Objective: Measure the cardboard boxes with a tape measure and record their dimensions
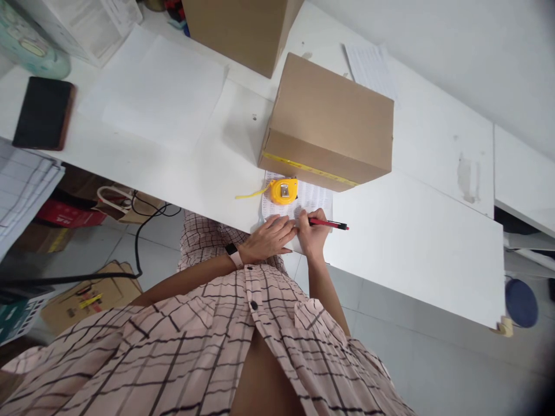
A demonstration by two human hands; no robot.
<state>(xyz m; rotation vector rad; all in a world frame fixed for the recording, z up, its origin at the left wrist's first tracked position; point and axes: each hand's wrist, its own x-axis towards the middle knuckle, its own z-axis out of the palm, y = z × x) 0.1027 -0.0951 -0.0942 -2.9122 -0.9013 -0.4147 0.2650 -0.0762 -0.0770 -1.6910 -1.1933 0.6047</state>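
Right hand (313,236) pinches a pen (333,223), left hand (269,237) lies fingers outstretched; a stray knuckle could nudge the tape measure (283,191).

Left hand (269,236) and right hand (311,233), close together!
Left lies palm-down, fingers (284,231) pointing toward the right, which curls into a pinch.

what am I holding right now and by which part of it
A pen, in your right hand, gripped toward its hidden tip; the other end sticks out.
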